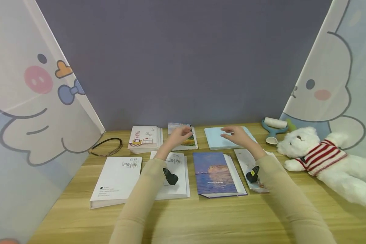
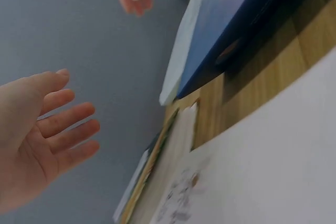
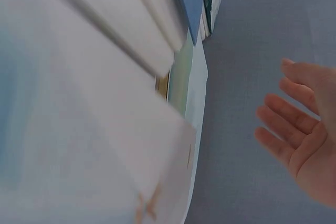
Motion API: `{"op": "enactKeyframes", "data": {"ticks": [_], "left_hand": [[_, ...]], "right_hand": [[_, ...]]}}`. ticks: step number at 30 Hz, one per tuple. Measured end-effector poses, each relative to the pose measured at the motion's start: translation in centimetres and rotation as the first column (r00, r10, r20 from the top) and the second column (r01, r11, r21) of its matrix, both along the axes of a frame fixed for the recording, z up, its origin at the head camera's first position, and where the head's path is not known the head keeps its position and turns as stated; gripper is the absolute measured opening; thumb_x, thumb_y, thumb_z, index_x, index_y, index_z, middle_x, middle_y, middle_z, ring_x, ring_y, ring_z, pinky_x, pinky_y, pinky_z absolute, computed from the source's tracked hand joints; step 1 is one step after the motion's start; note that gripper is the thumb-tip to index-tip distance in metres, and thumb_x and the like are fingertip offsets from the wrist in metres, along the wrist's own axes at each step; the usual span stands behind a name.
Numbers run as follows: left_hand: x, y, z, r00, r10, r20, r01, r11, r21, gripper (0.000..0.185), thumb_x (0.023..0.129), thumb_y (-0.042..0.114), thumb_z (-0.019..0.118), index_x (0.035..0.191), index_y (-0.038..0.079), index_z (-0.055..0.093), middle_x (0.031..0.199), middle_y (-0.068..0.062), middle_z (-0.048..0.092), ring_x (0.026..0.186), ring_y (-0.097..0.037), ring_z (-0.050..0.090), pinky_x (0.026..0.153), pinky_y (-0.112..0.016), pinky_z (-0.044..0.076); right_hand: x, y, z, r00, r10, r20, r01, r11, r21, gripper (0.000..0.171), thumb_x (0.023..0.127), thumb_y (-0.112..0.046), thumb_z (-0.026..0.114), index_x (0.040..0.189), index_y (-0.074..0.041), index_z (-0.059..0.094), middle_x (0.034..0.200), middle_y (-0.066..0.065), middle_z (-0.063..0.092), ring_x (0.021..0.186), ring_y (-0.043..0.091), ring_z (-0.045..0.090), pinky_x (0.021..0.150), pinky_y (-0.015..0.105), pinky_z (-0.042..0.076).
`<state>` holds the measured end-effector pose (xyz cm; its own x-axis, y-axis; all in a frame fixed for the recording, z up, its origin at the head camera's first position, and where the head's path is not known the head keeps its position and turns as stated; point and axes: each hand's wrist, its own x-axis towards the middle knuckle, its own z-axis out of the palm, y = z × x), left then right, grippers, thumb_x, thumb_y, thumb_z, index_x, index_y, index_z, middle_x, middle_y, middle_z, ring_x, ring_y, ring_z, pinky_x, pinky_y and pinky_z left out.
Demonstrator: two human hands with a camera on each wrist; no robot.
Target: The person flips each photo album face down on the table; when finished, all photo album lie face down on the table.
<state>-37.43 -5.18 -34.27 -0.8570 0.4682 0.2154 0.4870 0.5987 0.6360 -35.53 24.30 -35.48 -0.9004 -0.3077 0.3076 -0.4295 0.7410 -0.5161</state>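
Observation:
My left hand [image 1: 180, 134] hovers open over a photo-covered book [image 1: 183, 137] at the back of the wooden table [image 1: 201, 217]; the left wrist view shows its fingers [image 2: 63, 129] spread and holding nothing. To its right, my right hand [image 1: 236, 135] hangs open above a pale blue album [image 1: 215, 137], its fingers [image 3: 289, 124] straight and empty in the right wrist view. Below them lie a blue photo album [image 1: 215, 174], a white book [image 1: 177, 169] under my left forearm, and a white album [image 1: 117, 179].
A small illustrated book [image 1: 144, 139] and a dark headband [image 1: 106, 146] lie at the back left. A white teddy bear in a striped sweater [image 1: 323, 156] and a lint roller [image 1: 274, 127] sit at the right. Cartoon-printed curtains flank both sides.

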Motion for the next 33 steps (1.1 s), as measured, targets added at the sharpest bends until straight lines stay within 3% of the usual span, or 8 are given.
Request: {"op": "enactKeyframes", "data": {"ticks": [15, 26, 33], "left_hand": [[-1.8, 3.6, -3.1, 0.991, -0.082, 0.102, 0.086, 0.996, -0.037, 0.046, 0.1, 0.029, 0.046, 0.139, 0.006, 0.044, 0.132, -0.015, 0.054, 0.123, -0.029, 0.051, 0.099, -0.042, 0.045], [-2.3, 5.3, -5.4, 0.973, -0.103, 0.208, 0.114, 0.993, -0.041, 0.048, 0.1, 0.031, 0.044, 0.143, 0.009, 0.039, 0.135, -0.017, 0.052, 0.122, -0.03, 0.052, 0.097, -0.043, 0.047], [-2.6, 6.3, -6.2, 0.954, -0.146, 0.262, 0.144, 0.989, 0.024, 0.047, 0.101, 0.023, 0.044, 0.144, 0.005, 0.036, 0.141, -0.018, 0.045, 0.126, -0.033, 0.048, 0.099, -0.044, 0.045]], "right_hand": [[-1.0, -3.1, -1.1, 0.993, -0.043, 0.109, 0.04, 0.999, 0.032, 0.049, 0.093, -0.025, 0.059, 0.132, 0.002, 0.05, 0.133, 0.023, 0.051, 0.121, 0.041, 0.05, 0.097, 0.051, 0.045], [-0.8, -2.9, -2.9, 0.939, -0.133, 0.318, 0.117, 0.991, 0.071, 0.061, 0.091, -0.029, 0.06, 0.14, 0.002, 0.04, 0.143, 0.029, 0.035, 0.131, 0.047, 0.032, 0.105, 0.059, 0.033], [-0.8, -2.4, -3.6, 0.92, -0.152, 0.362, 0.113, 0.985, 0.128, 0.063, 0.092, -0.031, 0.058, 0.143, -0.001, 0.036, 0.146, 0.029, 0.032, 0.134, 0.047, 0.029, 0.106, 0.058, 0.032]]}}
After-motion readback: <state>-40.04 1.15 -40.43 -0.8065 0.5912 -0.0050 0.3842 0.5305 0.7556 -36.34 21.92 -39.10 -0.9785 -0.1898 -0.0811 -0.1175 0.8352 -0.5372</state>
